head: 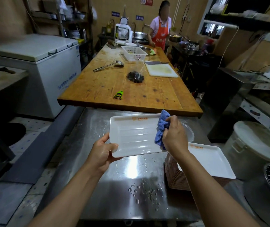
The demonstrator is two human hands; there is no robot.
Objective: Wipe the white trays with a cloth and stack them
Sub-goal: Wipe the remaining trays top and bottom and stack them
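Note:
My left hand (102, 153) grips the near-left corner of a white rectangular tray (133, 135), held above the wet steel table (131, 185). A bunched blue cloth (161, 128) sits on the tray's right end, and my right hand (174, 136) grips it there. To the right, a stack of white trays (212, 161) rests on the steel table; its top tray faces up with an orange logo at the far edge.
A long wooden table (127, 89) lies beyond, carrying a green peeler (118, 94), a dark bag (135, 76), a ladle (109, 65), a white cutting board (162, 70) and a basket (133, 53). A person in an orange apron (160, 30) stands at its far end. Freezer (37, 66) left, bucket (253, 148) right.

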